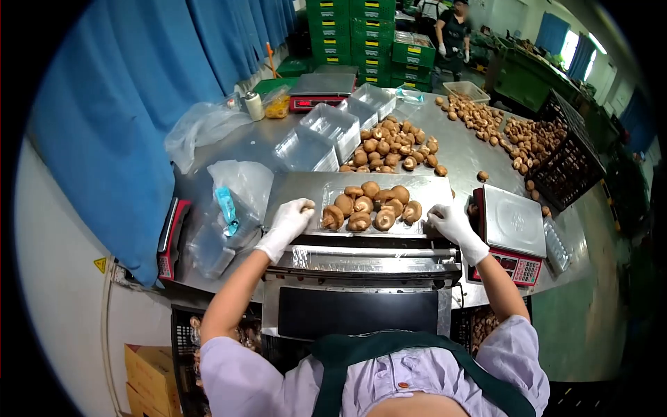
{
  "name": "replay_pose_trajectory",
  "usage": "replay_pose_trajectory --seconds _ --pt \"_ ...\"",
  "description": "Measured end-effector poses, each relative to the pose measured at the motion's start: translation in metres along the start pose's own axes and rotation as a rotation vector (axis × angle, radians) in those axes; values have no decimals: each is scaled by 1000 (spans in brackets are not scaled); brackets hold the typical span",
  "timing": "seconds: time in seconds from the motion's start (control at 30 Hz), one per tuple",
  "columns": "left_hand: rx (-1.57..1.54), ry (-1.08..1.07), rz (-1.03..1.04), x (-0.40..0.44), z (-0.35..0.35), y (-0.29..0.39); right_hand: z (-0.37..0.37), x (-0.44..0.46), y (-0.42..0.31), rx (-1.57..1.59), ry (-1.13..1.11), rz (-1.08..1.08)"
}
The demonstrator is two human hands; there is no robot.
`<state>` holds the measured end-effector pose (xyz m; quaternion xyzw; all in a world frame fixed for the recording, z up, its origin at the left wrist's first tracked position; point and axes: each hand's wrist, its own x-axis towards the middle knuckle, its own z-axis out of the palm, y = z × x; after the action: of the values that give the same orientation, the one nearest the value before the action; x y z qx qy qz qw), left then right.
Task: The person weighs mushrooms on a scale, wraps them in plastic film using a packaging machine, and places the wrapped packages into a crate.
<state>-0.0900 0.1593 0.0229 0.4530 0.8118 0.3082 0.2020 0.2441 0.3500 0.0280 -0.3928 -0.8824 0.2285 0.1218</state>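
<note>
Brown shiitake mushrooms [372,203] sit in a clear plastic tray [335,189] on the steel top of a wrapping machine [292,187]. At the tray's left side is my left hand [290,221], in a white glove, with fingers curled together. My right hand [453,226], gloved too, is by the tray's right side with its fingertips pinched. Whatever thin thing the fingers hold, if anything, I cannot make out. Below the tray, between my forearms, lies a roll of clear film [368,253] across the machine. A dark flat plate [358,311] is nearest my body.
Loose mushrooms [389,146] are piled behind the machine, beside stacked clear trays [326,132]. A scale [514,226] stands right, another scale [323,87] at the back. A black crate [573,153] tips out mushrooms at right. Green crates [351,35] and a person [454,38] are farther off.
</note>
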Motion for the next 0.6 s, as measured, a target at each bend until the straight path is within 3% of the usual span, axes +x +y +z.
replay_pose_trajectory --seconds 0.07,0.13,0.2,0.27,0.33,0.4,0.47,0.53,0.57,0.6 --pt "80 8 210 -11 -19 3 -14 -19 -3 -103 44 -74" --pt "108 -182 400 -23 -31 0 -29 -40 -1 -221 64 -312" --pt "422 -340 736 -39 -41 5 -40 -52 -6 -384 -30 -587" --pt "710 -254 1085 -44 -32 -8 -39 -62 -6 -582 -223 -695" --pt "819 -274 1100 -47 -31 -5 -30 -65 -11 -564 -267 -806" --pt "844 -277 1069 -50 -25 -14 -15 -65 -2 -496 -265 -775" --pt "868 -267 1041 -56 -20 -26 -11 -69 9 -383 -101 -775" --pt "183 -165 728 -69 -20 -31 -12 -91 4 -317 -124 -524" --pt "23 -326 445 -79 -27 -33 -10 -106 12 -130 -84 -479" --pt "-17 -294 639 -84 -31 -38 -8 -117 19 57 -44 -431"
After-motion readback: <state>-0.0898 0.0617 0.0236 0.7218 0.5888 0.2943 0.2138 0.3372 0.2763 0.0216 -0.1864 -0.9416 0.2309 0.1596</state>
